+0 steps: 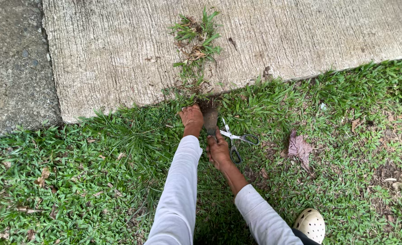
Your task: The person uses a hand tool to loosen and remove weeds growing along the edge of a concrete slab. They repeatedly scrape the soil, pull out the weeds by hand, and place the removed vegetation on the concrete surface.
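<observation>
My right hand (218, 152) grips the handle of a small trowel-like scraper (210, 120), its rusty blade pushed into the soil at the edge of the concrete slab (119, 50). Just left of the blade, my left hand (192, 117) is closed in the grass at that edge; whether it holds any blades I cannot tell. A pair of scissors (237, 140) with dark handles lies open on the grass right beside my right hand. Both arms wear white long sleeves.
A clump of pulled grass and roots (195, 41) lies on the slab. A darker pavement strip (10, 63) runs at the left. Dry leaves (300, 147) dot the lawn. My cream perforated shoe (311, 224) shows at the bottom right.
</observation>
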